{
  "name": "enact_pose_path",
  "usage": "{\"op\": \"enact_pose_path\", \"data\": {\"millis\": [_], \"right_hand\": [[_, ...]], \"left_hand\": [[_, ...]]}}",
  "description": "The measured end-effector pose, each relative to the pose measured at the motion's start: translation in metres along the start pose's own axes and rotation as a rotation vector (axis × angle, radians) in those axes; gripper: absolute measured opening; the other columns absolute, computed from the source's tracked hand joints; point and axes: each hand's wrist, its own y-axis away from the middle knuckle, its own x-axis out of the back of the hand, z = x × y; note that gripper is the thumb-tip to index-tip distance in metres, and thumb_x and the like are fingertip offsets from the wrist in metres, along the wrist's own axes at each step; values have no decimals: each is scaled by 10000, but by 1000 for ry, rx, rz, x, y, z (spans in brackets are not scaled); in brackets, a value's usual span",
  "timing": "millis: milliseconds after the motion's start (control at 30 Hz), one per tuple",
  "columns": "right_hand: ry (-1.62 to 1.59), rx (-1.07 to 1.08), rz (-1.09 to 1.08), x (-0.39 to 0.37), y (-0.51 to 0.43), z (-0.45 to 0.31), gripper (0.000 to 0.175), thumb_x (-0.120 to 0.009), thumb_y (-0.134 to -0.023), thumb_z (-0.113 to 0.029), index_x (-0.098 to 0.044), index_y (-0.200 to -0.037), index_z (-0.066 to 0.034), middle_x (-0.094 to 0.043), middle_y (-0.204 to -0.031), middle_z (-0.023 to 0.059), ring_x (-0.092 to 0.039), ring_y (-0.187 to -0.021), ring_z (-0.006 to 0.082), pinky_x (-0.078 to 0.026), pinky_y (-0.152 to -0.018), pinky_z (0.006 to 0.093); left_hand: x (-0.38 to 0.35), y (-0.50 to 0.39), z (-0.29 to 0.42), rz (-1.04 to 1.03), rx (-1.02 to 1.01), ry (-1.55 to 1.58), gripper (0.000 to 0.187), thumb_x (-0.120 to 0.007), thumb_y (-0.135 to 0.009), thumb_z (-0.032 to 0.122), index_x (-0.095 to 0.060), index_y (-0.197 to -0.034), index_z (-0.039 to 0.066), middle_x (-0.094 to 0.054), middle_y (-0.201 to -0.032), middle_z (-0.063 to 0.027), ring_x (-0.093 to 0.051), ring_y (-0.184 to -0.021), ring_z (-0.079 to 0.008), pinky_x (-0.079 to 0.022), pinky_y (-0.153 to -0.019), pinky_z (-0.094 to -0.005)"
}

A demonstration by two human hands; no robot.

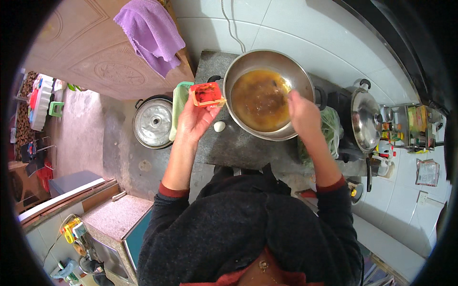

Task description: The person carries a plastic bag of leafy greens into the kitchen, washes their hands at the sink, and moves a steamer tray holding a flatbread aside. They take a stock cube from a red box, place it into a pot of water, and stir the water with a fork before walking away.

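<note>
My left hand (196, 119) holds a small red plastic tub (206, 94) with dark residue inside, just left of the wok's rim. The large steel wok (246, 61) stands on the grey stone counter (247, 152) with brown, oily liquid (263, 102) in its bottom. Over the wok's right side is my right hand (304, 112), blurred, its fingers drawn together. Whether it pinches something cannot be seen. A white, egg-shaped object (219, 126) lies on the counter below the tub.
Left of the counter sit a lidded metal pot (154, 121) and a green plastic basket (184, 85). A bag of green vegetables (330, 130) lies right of the wok, beside a lidded pan (365, 119). A purple towel (154, 34) hangs above left.
</note>
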Motion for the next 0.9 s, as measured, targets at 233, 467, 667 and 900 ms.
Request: {"op": "enact_pose_path", "data": {"millis": [233, 467, 667, 900], "right_hand": [[-7, -50, -96, -21, 29, 0, 154, -539, -964, -214, -581, -1049, -92, -654, -793, 161, -641, -755, 387, -485, -652, 489], [-916, -226, 15, -40, 60, -7, 110, -575, -953, -104, -596, -1019, -18, -632, -717, 79, -600, -601, 150, -462, -573, 309], [-855, -149, -60, -23, 63, -23, 95, -526, -983, -70, -589, -1014, -7, -542, -671, 10, -500, -580, 67, -419, -553, 246], [-1401, 27, -545, -62, 100, -9, 127, -505, -1023, -144, -564, -1020, -31, -505, -650, -14, -442, -562, 61, -380, -525, 211]], "left_hand": [[30, 15, 16, -24, 7, 19, 511, -426, -1030, 444, -460, -1374, 67, -574, -1313, -148, -587, -1176, -321, -469, -1032, -512], [46, 48, 19, -86, 34, 47, 515, -407, -1038, 360, -378, -1454, 59, -483, -1439, -154, -468, -1325, -363, -344, -1116, -620], [55, 78, 0, -126, -10, 144, 523, -416, -1030, 361, -388, -1455, 58, -502, -1423, -159, -474, -1321, -360, -334, -1121, -617], [74, 137, -39, 25, -141, 143, 529, -394, -1034, 402, -414, -1442, 65, -526, -1389, -171, -523, -1257, -352, -342, -1132, -569]]}}
